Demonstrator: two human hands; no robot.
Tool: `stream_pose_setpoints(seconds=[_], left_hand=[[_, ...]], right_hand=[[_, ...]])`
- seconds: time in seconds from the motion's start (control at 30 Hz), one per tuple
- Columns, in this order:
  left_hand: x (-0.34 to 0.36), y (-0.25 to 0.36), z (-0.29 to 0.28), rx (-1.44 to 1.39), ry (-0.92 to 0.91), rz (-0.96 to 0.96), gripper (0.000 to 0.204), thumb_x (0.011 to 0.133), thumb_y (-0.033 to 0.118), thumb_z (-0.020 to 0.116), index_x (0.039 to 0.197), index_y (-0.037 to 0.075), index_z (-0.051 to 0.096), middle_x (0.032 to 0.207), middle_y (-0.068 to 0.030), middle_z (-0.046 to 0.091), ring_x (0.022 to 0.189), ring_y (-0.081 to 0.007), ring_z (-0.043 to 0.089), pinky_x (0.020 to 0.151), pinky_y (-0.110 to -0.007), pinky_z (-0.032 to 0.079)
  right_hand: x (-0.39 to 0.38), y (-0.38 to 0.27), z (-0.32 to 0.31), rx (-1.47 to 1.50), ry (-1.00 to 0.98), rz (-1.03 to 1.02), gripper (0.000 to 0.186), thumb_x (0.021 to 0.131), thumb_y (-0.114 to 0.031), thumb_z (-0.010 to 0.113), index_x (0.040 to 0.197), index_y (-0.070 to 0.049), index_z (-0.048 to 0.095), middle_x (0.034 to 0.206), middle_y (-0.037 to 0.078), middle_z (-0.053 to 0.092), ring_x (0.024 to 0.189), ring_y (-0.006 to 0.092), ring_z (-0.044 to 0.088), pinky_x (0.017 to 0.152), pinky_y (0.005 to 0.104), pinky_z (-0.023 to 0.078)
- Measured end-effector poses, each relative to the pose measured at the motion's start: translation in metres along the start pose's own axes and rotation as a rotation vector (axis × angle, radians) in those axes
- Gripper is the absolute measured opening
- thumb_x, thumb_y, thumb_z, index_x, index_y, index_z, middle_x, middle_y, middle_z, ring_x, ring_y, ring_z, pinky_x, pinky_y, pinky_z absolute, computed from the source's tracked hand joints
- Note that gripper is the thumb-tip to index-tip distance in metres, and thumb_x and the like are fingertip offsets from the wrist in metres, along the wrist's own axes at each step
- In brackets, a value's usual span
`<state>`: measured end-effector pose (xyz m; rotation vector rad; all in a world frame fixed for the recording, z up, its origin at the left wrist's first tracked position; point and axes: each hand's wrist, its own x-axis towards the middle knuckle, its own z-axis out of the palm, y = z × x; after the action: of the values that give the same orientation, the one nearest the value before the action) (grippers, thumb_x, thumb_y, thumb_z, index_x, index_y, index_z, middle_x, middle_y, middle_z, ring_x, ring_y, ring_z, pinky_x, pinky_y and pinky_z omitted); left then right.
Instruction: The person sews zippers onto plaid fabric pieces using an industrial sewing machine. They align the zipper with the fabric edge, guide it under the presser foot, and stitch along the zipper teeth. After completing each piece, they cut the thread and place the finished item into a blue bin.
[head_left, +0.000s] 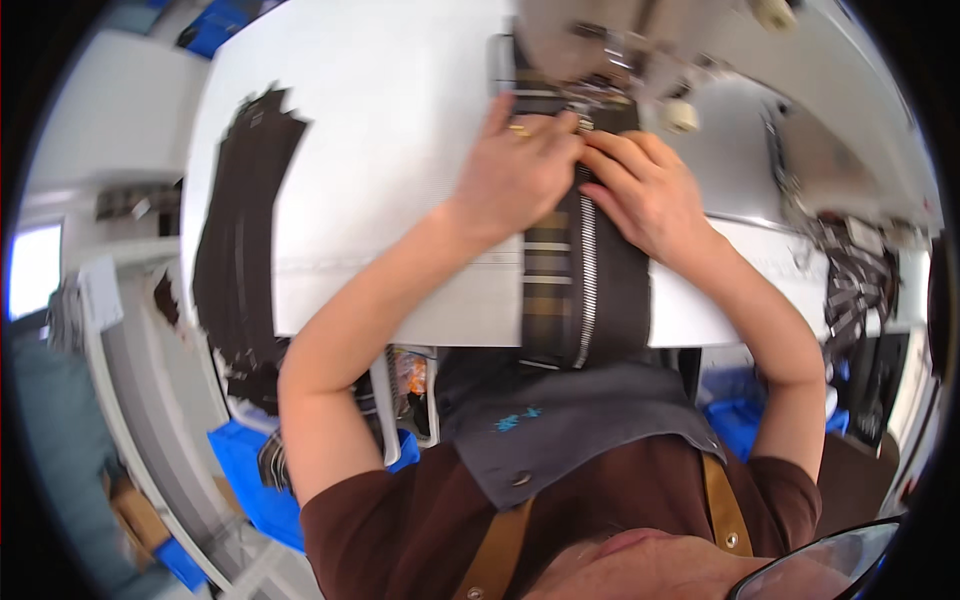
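A long strip of dark and plaid fabric (pixel 547 300) runs from the table's near edge up under the sewing machine's head (pixel 590 45). Down its length lies a metal-toothed zipper (pixel 589 270). My left hand (pixel 520 170) rests on the plaid side, its bent fingertips at the zipper just before the needle area. From the other side, my right hand (pixel 645 190) has its fingers closed at the same spot on the zipper, close to the left fingertips. The fingers partly hide what lies between them. The presser foot area is blurred.
A stack of dark fabric strips (pixel 240 220) lies at the left of the white table (pixel 390 150) and hangs over its edge. Bundled striped fabric (pixel 858 275) sits at the far right. Blue bins (pixel 262 490) stand below the table. A shelf with folded fabric (pixel 140 203) is at the left.
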<state>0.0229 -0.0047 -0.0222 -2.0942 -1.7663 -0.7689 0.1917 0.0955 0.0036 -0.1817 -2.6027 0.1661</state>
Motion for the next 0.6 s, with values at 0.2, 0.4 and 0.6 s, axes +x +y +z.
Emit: stream_pose_setpoints(seconds=[0.2, 0.4, 0.6], left_hand=[[-0.014, -0.004, -0.037, 0.129, -0.068, -0.071, 0.021, 0.080, 0.024, 0.065, 0.097, 0.012, 0.066, 0.108, 0.0000, 0.064, 0.116, -0.0215, 0.051, 0.098, -0.066, 0.025], [-0.107, -0.091, -0.144, 0.518, -0.099, -0.597, 0.040, 0.083, 0.034, 0.063, 0.113, 0.009, 0.057, 0.127, -0.0107, 0.053, 0.130, -0.0306, 0.037, 0.103, -0.063, 0.019], [-0.128, -0.160, -0.162, 0.384, -0.025, -0.884, 0.053, 0.087, 0.044, 0.058, 0.122, 0.007, 0.047, 0.115, -0.0219, 0.058, 0.109, -0.0371, 0.054, 0.090, -0.051, 0.041]], right_hand=[[-0.003, 0.000, -0.004, -0.073, -0.033, -0.020, 0.036, 0.076, -0.015, 0.069, 0.109, -0.005, 0.062, 0.114, 0.006, 0.059, 0.097, 0.0242, 0.055, 0.087, 0.0376, 0.040], [-0.001, -0.003, -0.005, -0.060, -0.057, -0.022, 0.035, 0.076, -0.013, 0.068, 0.110, -0.003, 0.061, 0.114, 0.008, 0.058, 0.098, 0.0262, 0.053, 0.088, 0.0376, 0.040], [-0.004, 0.001, -0.004, -0.002, -0.036, -0.006, 0.038, 0.075, -0.013, 0.069, 0.111, -0.003, 0.061, 0.115, 0.008, 0.058, 0.100, 0.0270, 0.053, 0.087, 0.0391, 0.042]])
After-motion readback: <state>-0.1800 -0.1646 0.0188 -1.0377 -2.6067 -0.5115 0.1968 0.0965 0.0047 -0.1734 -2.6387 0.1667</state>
